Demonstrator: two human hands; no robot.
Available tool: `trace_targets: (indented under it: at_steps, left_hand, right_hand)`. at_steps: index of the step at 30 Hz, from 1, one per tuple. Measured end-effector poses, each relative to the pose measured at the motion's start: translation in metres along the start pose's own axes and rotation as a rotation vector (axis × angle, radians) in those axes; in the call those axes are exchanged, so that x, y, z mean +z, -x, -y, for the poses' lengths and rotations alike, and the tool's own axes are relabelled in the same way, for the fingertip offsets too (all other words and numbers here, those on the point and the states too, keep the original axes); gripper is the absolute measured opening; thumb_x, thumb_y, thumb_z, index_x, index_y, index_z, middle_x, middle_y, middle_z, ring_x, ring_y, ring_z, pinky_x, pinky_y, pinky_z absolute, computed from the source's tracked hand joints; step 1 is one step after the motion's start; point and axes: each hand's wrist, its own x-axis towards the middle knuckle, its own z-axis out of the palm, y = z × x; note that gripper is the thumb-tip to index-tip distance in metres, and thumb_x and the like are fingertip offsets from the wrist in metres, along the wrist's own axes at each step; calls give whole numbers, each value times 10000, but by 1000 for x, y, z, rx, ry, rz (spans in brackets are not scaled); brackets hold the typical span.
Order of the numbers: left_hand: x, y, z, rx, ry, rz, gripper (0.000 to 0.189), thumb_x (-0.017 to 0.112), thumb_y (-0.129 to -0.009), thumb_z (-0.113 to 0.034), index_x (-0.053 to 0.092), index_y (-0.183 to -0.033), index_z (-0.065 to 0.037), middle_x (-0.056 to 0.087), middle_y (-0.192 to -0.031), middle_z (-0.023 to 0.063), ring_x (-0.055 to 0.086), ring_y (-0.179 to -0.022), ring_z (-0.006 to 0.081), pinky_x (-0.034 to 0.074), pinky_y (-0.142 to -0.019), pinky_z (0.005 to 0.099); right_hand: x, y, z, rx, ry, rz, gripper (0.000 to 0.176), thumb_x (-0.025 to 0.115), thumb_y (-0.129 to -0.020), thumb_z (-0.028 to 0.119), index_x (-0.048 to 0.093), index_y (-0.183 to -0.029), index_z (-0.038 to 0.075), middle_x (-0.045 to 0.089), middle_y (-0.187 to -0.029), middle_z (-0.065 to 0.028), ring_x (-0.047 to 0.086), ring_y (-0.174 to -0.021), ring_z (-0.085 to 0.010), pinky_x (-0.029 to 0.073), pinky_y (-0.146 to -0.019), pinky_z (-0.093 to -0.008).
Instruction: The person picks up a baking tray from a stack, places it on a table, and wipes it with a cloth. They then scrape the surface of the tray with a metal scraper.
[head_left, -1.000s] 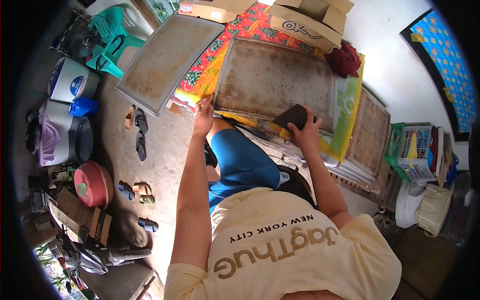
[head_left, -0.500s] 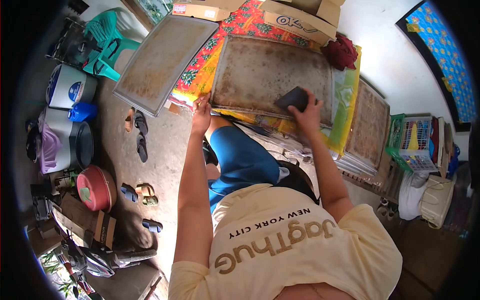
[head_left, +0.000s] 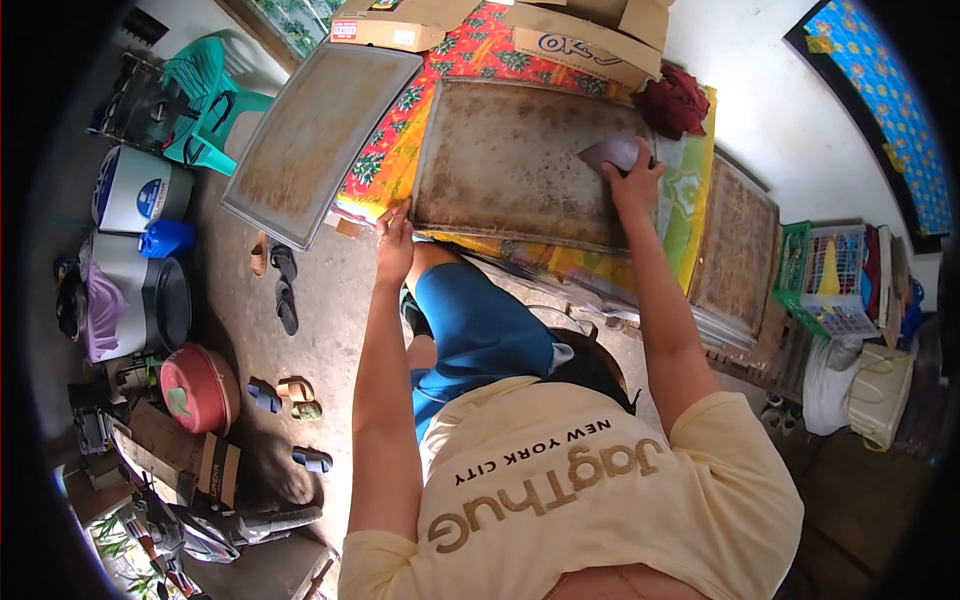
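Note:
A stained metal tray [head_left: 520,165] lies on the table covered with a patterned cloth. My right hand [head_left: 632,178] grips a dark, flat scraper-like piece [head_left: 612,152] against the tray's right part. At the tray's lower left corner, my left hand [head_left: 395,228] has its fingers closed on the edge. To the left, a second browned tray [head_left: 318,140] rests partly over the table's side. A dark red cloth [head_left: 672,102] is bunched at the tray's upper right corner.
Cardboard boxes [head_left: 590,52] stand at the table's back. More stacked trays [head_left: 735,245] lie at the right, beside a green and white basket [head_left: 825,280]. A green chair [head_left: 205,105], slippers [head_left: 285,305] and a red tub [head_left: 198,388] are on the left.
My right hand has moved up and slightly right over the tray with the dark piece, which now looks lighter. My left hand stays at the tray's corner.

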Motion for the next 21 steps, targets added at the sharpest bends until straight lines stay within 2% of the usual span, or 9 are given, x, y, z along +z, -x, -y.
trace_targets:
  at_steps: [3, 4, 8, 11, 12, 15, 18, 21]
  left_hand:
    - [2, 1, 2, 15, -27, -21, 439, 498, -980, -113, 532, -1404, -225, 424, -1343, 130, 477, -1260, 297, 399, -1074, 394]
    - [2, -1, 3, 15, -14, -16, 440, 501, -978, -109, 534, -1402, -225, 424, -1341, 132, 474, -1261, 299, 397, -1075, 393]
    - [3, -1, 11, 38, 14, -12, 443, 511, -972, -99, 541, -1397, -222, 424, -1335, 137, 462, -1270, 298, 391, -1079, 390]
    - [1, -1, 6, 31, 37, -10, 439, 517, -968, -71, 545, -1394, -173, 458, -1304, 129, 439, -1259, 266, 360, -1098, 361]
    - [1, 0, 4, 20, 50, -7, 437, 519, -967, -57, 547, -1393, -149, 475, -1290, 125, 430, -1252, 251, 346, -1106, 348]
    - [0, 0, 2, -11, 45, 6, 443, 525, -963, -55, 545, -1395, -149, 477, -1286, 123, 427, -1252, 252, 346, -1106, 346]
    - [1, 0, 8, 20, 25, 8, 434, 503, -980, -118, 535, -1403, -210, 408, -1340, 138, 442, -1280, 283, 375, -1093, 382]
    - [2, -1, 9, 19, 14, 17, 437, 503, -981, -122, 530, -1407, -214, 406, -1342, 142, 436, -1287, 292, 371, -1098, 385]
  right_hand:
    - [7, 10, 8, -98, 103, 80, 767, 806, -761, 379, 377, -1393, 322, 399, -1263, -262, 580, -995, -520, 512, -813, -529]
    - [4, 19, 12, -197, 96, 147, 764, 794, -777, 370, 360, -1404, 317, 410, -1245, -255, 589, -977, -514, 513, -812, -529]
    - [-5, 7, 5, -52, 54, 74, 771, 791, -775, 402, 356, -1407, 323, 418, -1227, -248, 604, -943, -502, 513, -808, -525]
    - [-5, 14, 9, -164, 190, 137, 768, 792, -777, 394, 357, -1406, 325, 413, -1237, -242, 615, -927, -488, 517, -790, -510]
    - [-4, 14, 7, -199, 190, 93, 770, 797, -775, 386, 359, -1404, 327, 410, -1246, -239, 622, -930, -471, 511, -792, -504]
    - [-5, 10, 4, -80, 117, 68, 767, 803, -769, 380, 366, -1399, 339, 409, -1240, -225, 619, -939, -455, 501, -802, -498]
    - [-8, 14, 10, -178, 187, 95, 759, 803, -766, 382, 374, -1391, 353, 410, -1226, -211, 609, -952, -452, 496, -821, -509]
    - [-11, 7, 8, -188, 194, 15, 759, 806, -761, 383, 376, -1386, 367, 414, -1207, -199, 601, -953, -446, 497, -824, -507]
